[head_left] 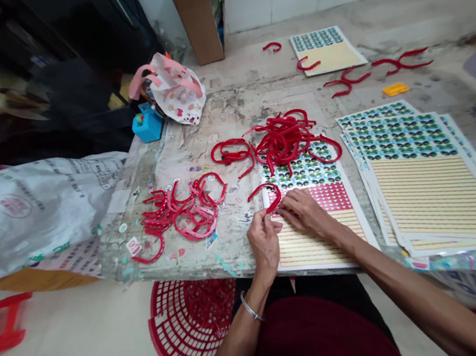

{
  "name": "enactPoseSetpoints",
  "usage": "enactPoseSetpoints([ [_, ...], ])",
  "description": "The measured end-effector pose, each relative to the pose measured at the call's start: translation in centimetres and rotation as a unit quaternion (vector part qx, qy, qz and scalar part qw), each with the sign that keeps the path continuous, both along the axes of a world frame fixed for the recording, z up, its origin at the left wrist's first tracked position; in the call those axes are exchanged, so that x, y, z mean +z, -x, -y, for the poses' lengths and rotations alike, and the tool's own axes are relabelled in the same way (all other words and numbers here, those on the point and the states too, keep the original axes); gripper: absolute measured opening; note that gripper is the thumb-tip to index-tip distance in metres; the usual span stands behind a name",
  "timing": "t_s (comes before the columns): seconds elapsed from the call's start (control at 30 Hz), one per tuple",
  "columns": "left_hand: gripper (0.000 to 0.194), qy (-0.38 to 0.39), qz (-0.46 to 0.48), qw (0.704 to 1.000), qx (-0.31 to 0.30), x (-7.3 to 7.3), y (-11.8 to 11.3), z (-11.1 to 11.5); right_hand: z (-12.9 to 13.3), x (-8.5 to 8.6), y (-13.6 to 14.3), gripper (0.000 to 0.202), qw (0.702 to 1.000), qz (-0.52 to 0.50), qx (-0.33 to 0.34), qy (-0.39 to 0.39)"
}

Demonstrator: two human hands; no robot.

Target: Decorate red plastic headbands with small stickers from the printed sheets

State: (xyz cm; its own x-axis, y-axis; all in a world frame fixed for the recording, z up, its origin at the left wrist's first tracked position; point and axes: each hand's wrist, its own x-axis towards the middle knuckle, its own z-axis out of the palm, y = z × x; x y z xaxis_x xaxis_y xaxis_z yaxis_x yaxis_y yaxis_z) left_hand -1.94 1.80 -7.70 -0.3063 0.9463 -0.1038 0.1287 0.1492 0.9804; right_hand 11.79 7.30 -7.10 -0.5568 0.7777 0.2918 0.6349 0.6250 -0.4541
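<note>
My left hand (264, 241) pinches one end of a red plastic headband (267, 192) that arcs up over a sticker sheet (319, 219) lying at the table's near edge. My right hand (305, 213) rests fingers-down on that sheet right beside the left hand, its fingertips at the sheet's striped part next to the headband's end; whether it pinches a sticker I cannot tell. A tangled pile of red headbands (282, 138) lies on the sheet's far end. Another heap of red headbands (182, 211), some with stickers on them, lies to the left.
A stack of sticker sheets (432, 180) lies to the right. Further back are another sheet (326, 49), loose headbands (401, 61), a cardboard box (197, 13), a printed bag (173, 88) and a blue item (146, 123). A red basket (189, 321) sits under the table.
</note>
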Motion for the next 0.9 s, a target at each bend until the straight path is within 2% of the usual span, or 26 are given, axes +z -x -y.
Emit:
enactPoseSetpoints([
  [0.13, 0.019, -0.002, -0.013, 1.000, -0.006, 0.05, -0.04, -0.04, 0.01, 0.08, 0.28, 0.013, 1.000, 0.012, 0.001, 0.002],
  [0.27, 0.019, -0.008, -0.025, 1.000, -0.004, 0.02, -0.01, -0.07, 0.10, -0.11, 0.59, 0.011, 1.000, -0.004, 0.028, 0.007],
  [0.47, 0.018, -0.007, -0.012, 1.000, -0.001, 0.07, -0.02, -0.05, -0.03, -0.43, 0.11, 0.014, 1.000, -0.014, -0.009, -0.001],
  [0.9, 0.018, -0.005, -0.003, 1.000, 0.004, 0.36, -0.06, -0.03, 0.28, -0.45, 0.02, 0.015, 1.000, -0.001, -0.006, -0.001],
])
